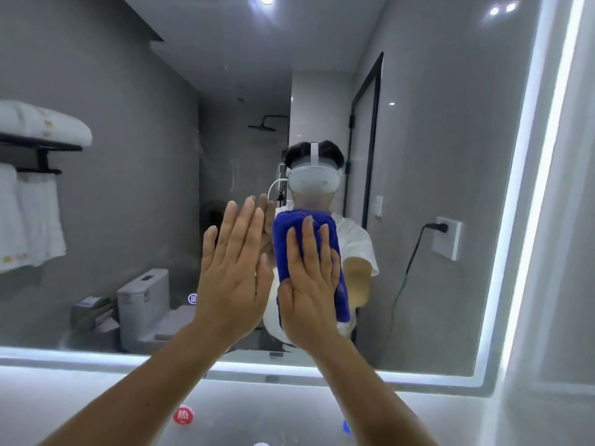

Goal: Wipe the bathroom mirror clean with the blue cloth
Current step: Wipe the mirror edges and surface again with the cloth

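The bathroom mirror fills most of the head view, framed by a lit white strip. A folded blue cloth lies flat against the glass near its lower middle. My right hand presses on the cloth with straight fingers spread over it. My left hand is raised just left of the cloth, fingers straight and together, its palm toward the mirror; its reflection shows right behind it. I cannot tell whether it touches the glass.
The mirror reflects a person with a white headset, a towel rack at left, a toilet, and a wall socket with a cord at right. Below the mirror a pale counter holds a round red tag and a small blue item.
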A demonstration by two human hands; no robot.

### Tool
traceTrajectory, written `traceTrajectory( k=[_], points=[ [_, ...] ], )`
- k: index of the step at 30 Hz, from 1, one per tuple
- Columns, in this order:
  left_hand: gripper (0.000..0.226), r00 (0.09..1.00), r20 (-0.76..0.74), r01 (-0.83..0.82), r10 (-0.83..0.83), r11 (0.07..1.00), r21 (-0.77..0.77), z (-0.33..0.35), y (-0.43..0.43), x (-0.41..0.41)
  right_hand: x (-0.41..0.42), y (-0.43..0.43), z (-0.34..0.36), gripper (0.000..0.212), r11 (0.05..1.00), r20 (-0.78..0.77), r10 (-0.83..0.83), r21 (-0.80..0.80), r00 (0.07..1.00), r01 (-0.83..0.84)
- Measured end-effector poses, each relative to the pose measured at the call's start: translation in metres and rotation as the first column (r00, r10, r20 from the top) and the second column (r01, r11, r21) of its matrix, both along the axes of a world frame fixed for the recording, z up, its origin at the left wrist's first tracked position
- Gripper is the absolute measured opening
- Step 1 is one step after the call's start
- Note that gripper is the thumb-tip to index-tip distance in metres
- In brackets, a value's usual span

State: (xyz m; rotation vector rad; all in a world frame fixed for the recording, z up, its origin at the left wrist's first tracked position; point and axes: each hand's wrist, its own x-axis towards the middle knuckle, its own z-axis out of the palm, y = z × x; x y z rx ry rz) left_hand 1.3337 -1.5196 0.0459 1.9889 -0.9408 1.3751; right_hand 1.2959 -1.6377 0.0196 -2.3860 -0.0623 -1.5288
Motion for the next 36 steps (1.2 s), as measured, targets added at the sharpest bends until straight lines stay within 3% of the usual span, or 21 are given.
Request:
traceTrajectory(
  k=[5, 9, 11, 17, 22, 26, 29, 36],
  points=[
    [0.053, 0.990, 0.097, 0.107, -0.105, 0.994, -0.018, -0.016, -0.018, -0.001, -0.024, -0.035, 0.011, 0.073, 0.962, 0.012, 0.273, 0.026, 0.962, -0.273],
    [0.042, 0.961, 0.234, 0.160, -0.151, 0.987, -0.022, -0.027, -0.047, -0.012, -0.034, -0.054, 0.022, 0.062, 0.994, 0.113, 0.096, 0.050, 0.989, -0.102],
    [0.042, 0.971, 0.210, 0.126, -0.116, 0.992, -0.033, -0.032, -0.058, -0.015, -0.034, -0.053, 0.024, 0.056, 0.999, 0.093, 0.033, 0.035, 0.995, -0.037],
    [0.057, 0.998, 0.046, -0.026, 0.030, 0.995, -0.092, -0.048, -0.094, -0.029, -0.044, -0.064, 0.035, 0.042, 0.932, -0.020, 0.284, 0.239, 0.959, -0.272],
    [0.073, 0.985, -0.119, -0.147, 0.122, 0.962, -0.229, -0.034, -0.123, -0.024, -0.061, -0.078, 0.034, 0.039, 0.929, 0.098, 0.220, 0.282, 0.971, -0.239],
    [0.082, 0.977, -0.024, -0.212, 0.211, 0.960, -0.183, -0.037, -0.128, -0.005, -0.074, -0.089, 0.027, 0.032, 0.960, 0.162, 0.080, 0.253, 0.984, -0.119],
    [0.076, 0.965, 0.069, -0.240, 0.251, 0.960, -0.143, -0.027, -0.120, 0.009, -0.081, -0.091, 0.018, 0.029, 0.968, 0.217, 0.041, 0.232, 0.975, -0.092],
    [0.064, 0.930, 0.271, -0.257, 0.246, 0.966, 0.004, 0.106, -0.069, 0.041, -0.072, -0.087, 0.001, 0.028, 0.939, 0.213, 0.123, 0.292, 0.969, -0.184]
  ],
)
